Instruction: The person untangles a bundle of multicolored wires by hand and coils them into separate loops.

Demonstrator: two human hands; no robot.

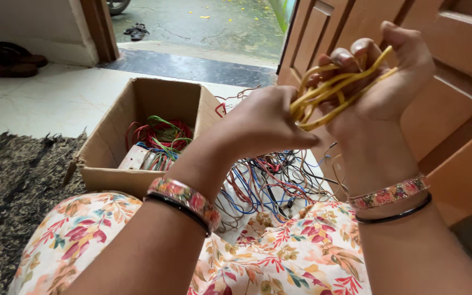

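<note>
My right hand (pixel 391 82) is raised in front of me and grips a bundle of yellow wire (pixel 329 93) looped across its palm and fingers. My left hand (pixel 263 123) pinches the same yellow wire at its lower left end, fingers closed on the strands. Below both hands a tangle of red, blue and white wires (pixel 271 183) lies on the floor against my floral-clad knees. A cardboard box (pixel 107 139) stands open to the left, holding coils of red and green wire (pixel 162 136).
A wooden door (pixel 460 65) stands open on the right. A dark shaggy rug (pixel 12 191) covers the floor at left. Brown shoes (pixel 6 60) rest by the wall; the doorway shows wet pavement with sandals (pixel 136 31).
</note>
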